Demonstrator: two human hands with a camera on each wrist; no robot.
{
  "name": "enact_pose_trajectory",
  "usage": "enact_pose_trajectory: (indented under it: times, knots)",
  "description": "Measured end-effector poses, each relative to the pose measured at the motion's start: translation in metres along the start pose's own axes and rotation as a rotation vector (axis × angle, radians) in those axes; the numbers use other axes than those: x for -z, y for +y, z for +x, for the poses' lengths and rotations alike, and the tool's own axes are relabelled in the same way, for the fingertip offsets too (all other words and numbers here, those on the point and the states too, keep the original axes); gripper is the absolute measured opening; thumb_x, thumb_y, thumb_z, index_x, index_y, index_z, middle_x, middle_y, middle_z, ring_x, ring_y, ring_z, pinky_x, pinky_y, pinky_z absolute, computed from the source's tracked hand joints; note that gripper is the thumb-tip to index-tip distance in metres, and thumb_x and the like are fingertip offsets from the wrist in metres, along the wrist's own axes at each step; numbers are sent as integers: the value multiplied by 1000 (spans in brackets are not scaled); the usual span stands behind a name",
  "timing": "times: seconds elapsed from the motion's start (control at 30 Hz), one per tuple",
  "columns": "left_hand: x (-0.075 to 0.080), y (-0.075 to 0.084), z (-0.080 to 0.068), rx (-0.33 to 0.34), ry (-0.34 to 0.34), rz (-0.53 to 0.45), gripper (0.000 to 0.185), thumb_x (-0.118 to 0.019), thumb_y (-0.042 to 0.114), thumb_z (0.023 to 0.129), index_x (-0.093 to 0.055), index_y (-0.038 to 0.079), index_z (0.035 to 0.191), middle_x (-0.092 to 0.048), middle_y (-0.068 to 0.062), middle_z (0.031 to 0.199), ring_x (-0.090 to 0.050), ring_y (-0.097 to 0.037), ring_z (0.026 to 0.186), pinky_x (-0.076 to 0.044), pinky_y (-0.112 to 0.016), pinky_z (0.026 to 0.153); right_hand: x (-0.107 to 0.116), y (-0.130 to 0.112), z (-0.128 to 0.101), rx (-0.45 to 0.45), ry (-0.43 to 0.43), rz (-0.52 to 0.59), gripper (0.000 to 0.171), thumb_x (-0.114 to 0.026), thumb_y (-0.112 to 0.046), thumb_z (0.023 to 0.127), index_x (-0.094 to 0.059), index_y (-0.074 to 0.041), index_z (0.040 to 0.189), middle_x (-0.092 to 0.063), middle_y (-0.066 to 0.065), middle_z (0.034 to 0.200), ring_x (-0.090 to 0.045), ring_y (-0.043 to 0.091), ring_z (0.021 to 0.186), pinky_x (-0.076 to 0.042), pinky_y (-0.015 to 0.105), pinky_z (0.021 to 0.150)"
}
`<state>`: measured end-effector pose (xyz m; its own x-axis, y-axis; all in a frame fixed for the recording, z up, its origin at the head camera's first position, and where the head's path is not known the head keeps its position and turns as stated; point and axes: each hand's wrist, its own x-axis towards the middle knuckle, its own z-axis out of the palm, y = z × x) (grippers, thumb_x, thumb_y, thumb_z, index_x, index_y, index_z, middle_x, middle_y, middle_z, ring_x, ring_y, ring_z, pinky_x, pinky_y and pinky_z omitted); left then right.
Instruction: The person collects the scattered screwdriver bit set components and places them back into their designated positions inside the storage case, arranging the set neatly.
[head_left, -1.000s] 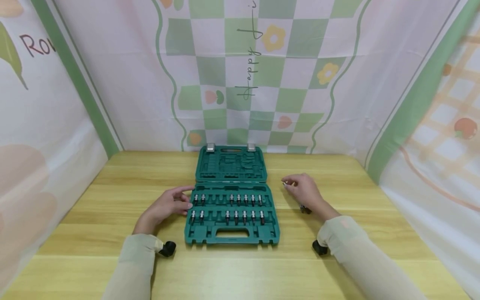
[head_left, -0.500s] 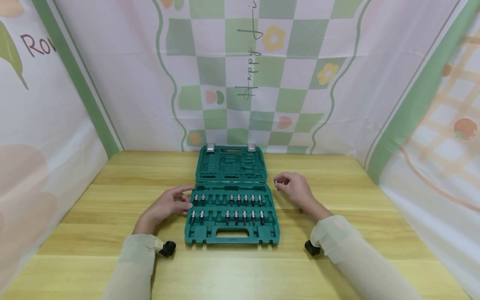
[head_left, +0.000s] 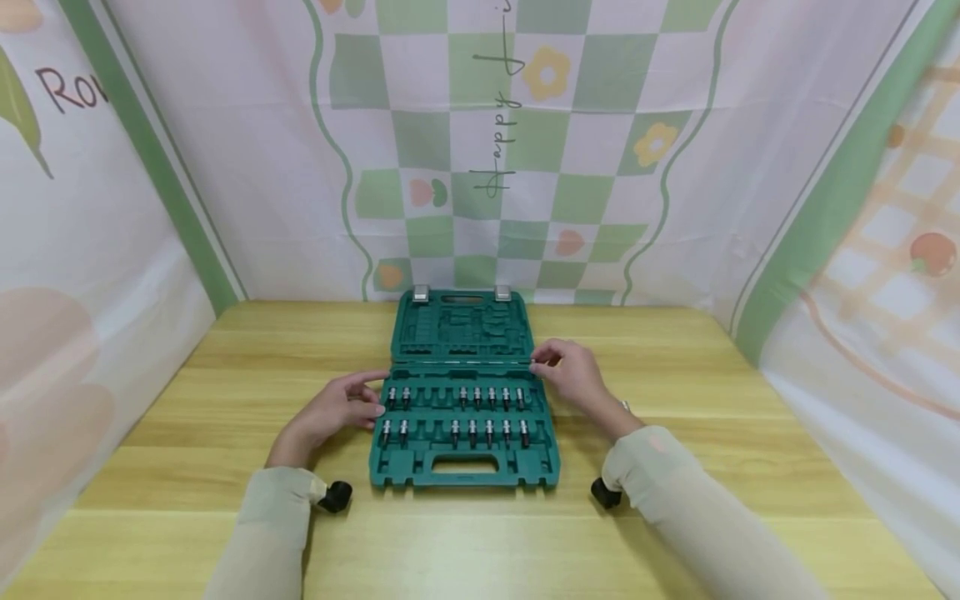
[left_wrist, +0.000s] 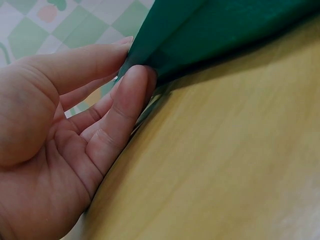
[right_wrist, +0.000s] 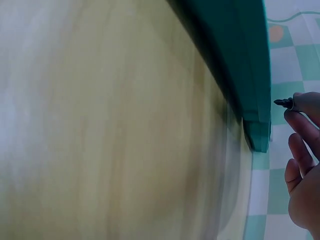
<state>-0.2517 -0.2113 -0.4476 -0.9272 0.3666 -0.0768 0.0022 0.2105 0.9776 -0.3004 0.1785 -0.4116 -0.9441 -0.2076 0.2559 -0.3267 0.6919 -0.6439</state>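
Bit: a small dark-tipped bit is pinched in the fingertips of the right hand, its point aimed at the case edge; it sits just above the upper right corner of the case's lower half, near the hinge.
Right hand: fingers curled, pinching the bit; the other fingers hang loosely bent beside the case wall.
Case: a green tool case lies open and flat on the middle of the table, lid half away from the person, handle cut-out nearest them.
Bits in case: two rows of silver bits stand in slots of the lower half.
Left hand: the left hand rests on the table, thumb and fingers gripping the case's left edge.
Table: light wooden table.
Backdrop: a checkered green and pink cloth hangs behind and at both sides.
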Motion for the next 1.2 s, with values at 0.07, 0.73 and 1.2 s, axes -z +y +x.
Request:
enact_pose_trajectory:
  times: [0.07, 0.73, 1.2]
  knots:
    - [0, 0, 0, 1, 2, 1, 61, -65, 4, 93, -41, 10, 148, -54, -18, 103, -62, -29, 84, -57, -40, 76, -3, -2, 0, -16, -6, 26, 10, -72, -11, 89, -70, -5, 97, -68, 5, 90, -59, 24, 86, -51, 38, 73]
    - [-1, 3, -1, 7, 3, 1, 62, -64, 3, 93, -40, 11, 149, -53, -18, 102, -61, -29, 85, -57, -40, 77, -23, -22, -2, -53, -35, 113, 5, -73, -16, 89, -69, -13, 92, -67, -1, 88, -60, 19, 84, -53, 36, 69]
    - [0, 4, -2, -1, -9, 6, 61, -64, 4, 93, -39, 10, 149, -53, -18, 102, -62, -29, 85, -57, -40, 78, -37, -38, -3, 17, -86, 171, 5, -75, -11, 87, -71, -12, 85, -66, -1, 83, -60, 17, 77, -53, 34, 66]
